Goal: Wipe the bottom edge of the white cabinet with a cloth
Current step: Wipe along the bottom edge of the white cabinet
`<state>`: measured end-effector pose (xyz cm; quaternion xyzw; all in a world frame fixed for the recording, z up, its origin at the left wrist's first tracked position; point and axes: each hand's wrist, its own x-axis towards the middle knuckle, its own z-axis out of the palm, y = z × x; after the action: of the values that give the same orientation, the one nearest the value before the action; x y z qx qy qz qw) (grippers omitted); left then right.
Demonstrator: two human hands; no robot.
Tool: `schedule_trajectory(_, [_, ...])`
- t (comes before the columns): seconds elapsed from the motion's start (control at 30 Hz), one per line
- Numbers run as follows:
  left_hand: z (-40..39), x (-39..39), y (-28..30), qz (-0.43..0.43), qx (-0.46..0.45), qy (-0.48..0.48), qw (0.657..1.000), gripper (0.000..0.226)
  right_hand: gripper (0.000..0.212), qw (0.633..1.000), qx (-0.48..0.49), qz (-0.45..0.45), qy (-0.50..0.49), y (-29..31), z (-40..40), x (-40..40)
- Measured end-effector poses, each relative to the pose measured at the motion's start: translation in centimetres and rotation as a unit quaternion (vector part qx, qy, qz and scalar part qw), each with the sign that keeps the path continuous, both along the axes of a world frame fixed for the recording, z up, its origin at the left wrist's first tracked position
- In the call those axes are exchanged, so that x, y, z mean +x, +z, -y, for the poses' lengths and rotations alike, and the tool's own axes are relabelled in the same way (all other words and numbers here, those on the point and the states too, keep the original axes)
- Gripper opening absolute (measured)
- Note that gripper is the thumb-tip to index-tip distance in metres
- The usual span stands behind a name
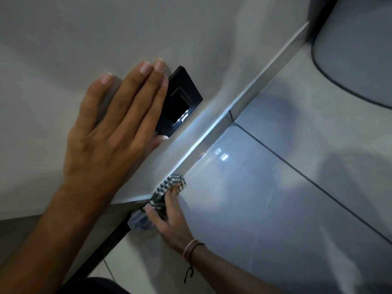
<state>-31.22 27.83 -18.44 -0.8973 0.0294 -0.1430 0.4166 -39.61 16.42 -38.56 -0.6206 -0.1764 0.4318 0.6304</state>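
Observation:
The white cabinet [191,35] fills the upper left of the head view, and its bottom edge [212,134] runs diagonally down to a corner near the middle. My left hand [110,132] lies flat and open against the cabinet face, fingers together. My right hand [169,217] is low at the cabinet's corner, pressing a bunched blue-and-white checked cloth [161,198] against the bottom edge where it meets the floor. Part of the cloth is hidden under my fingers.
A black socket plate [182,98] is set in the cabinet face beside my left fingertips. Glossy grey floor tiles [275,187] with dark grout lines spread to the right. A rounded grey object [360,49] stands at the top right. Bands circle my right wrist.

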Motion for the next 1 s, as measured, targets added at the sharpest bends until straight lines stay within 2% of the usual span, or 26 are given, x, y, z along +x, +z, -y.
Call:
schedule_trajectory(0.1, [0.0,-0.2,0.0,0.015,0.016,-0.006,1.000,0.085,0.090,1.000,-0.007,-0.001,-0.021,0.3,1.1,4.4])
schedule_trajectory(0.17, [0.0,-0.3,-0.1,0.013,0.012,-0.006,1.000,0.086,0.086,0.994,-0.035,0.000,-0.099,0.3,1.2,10.3])
schedule_trajectory(0.23, [0.0,0.0,-0.1,0.004,-0.007,-0.008,1.000,0.088,0.096,0.973,-0.067,0.027,-0.218,0.4,0.6,17.7])
schedule_trajectory(0.33, [0.3,0.5,0.0,0.022,-0.006,-0.020,1.000,0.087,0.103,0.953,-0.042,0.010,-0.301,1.6,-0.1,24.8])
schedule_trajectory(0.4, [0.5,0.8,0.2,0.032,0.001,-0.012,0.999,0.089,0.099,0.951,-0.031,0.034,-0.304,1.6,-0.3,23.0])
schedule_trajectory(0.47, [0.7,1.0,0.2,0.033,0.005,-0.002,0.999,0.089,0.104,0.958,-0.049,0.090,-0.269,0.5,-0.4,16.9])
schedule_trajectory(0.53, [0.9,1.0,0.0,0.029,0.012,0.006,0.999,0.090,0.104,0.981,-0.025,0.083,-0.175,-1.0,-0.7,8.3])
schedule_trajectory(0.6, [0.9,0.7,-0.2,0.030,0.023,0.017,0.999,0.090,0.091,0.993,-0.021,0.071,-0.088,-1.6,-1.0,1.8])
schedule_trajectory(0.67, [0.8,0.5,-0.3,0.027,0.027,0.023,0.999,0.090,0.082,0.997,-0.027,0.045,-0.065,-1.7,-1.1,1.6])
schedule_trajectory(0.73, [0.7,0.5,-0.3,0.035,0.024,0.027,0.999,0.088,0.088,0.993,-0.026,0.026,-0.114,-1.6,-0.7,6.1])
schedule_trajectory(0.8, [0.7,0.5,-0.3,0.053,0.025,0.030,0.998,0.086,0.097,0.975,-0.040,0.021,-0.219,-1.2,-0.5,13.4])
schedule_trajectory(0.87, [0.8,0.6,-0.4,0.041,-0.004,0.040,0.998,0.085,0.090,0.951,-0.038,0.024,-0.306,0.1,-0.5,21.7])
schedule_trajectory(0.93, [0.9,0.8,-0.2,0.027,-0.027,0.047,0.998,0.086,0.086,0.940,-0.037,0.038,-0.338,1.8,-0.7,26.8])
schedule_trajectory(1.0, [1.0,0.6,0.0,0.039,0.000,0.048,0.998,0.088,0.082,0.942,-0.038,0.050,-0.329,2.4,-0.9,27.0])
